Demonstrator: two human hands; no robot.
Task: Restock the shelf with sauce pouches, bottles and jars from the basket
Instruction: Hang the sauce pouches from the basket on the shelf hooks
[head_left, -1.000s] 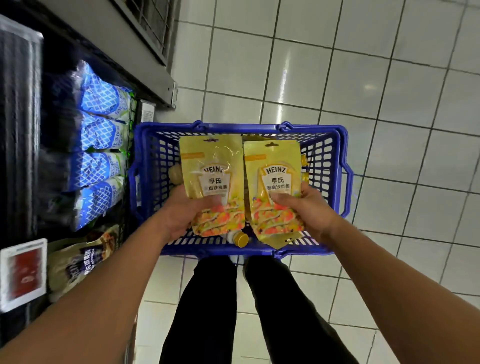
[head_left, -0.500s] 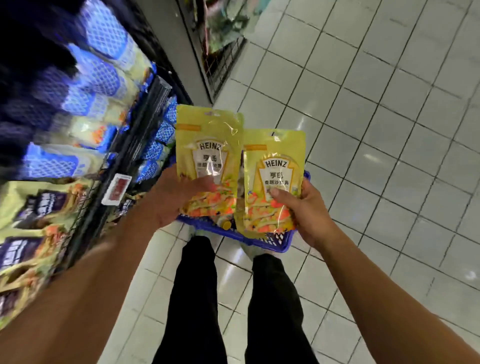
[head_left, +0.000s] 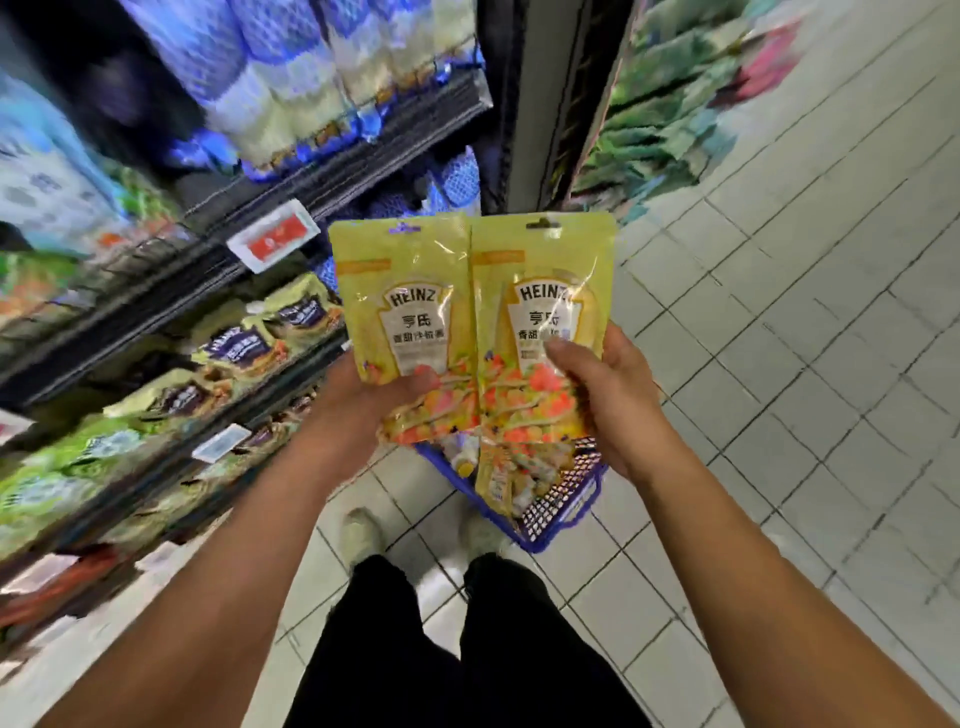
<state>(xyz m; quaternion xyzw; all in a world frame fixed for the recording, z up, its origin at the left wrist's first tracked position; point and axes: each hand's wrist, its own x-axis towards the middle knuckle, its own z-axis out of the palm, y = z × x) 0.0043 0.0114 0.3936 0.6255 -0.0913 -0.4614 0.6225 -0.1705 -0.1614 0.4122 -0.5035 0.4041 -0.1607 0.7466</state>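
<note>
I hold two yellow Heinz sauce pouches upright, side by side, in front of me. My left hand (head_left: 363, 400) grips the left pouch (head_left: 405, 291) by its lower part, thumb on the front. My right hand (head_left: 608, 400) grips the right pouch (head_left: 540, 291) the same way. Below them the blue basket (head_left: 561, 514) stands on the floor by my feet, with more pouches and a small bottle inside, mostly hidden behind the held pouches. The shelf (head_left: 218, 306) runs along my left.
The shelf levels carry blue-and-white pouches (head_left: 291, 78) above and green-yellow pouches (head_left: 234, 348) lower down, with price tags (head_left: 272, 241) on the rails. A second rack of green packs (head_left: 665, 119) stands at the upper right. White tiled floor (head_left: 805, 364) spreads to the right.
Both hands have lifted the two pouches out of the basket and up. My view has swung left toward the shelf, and the basket now lies lower, by my feet.
</note>
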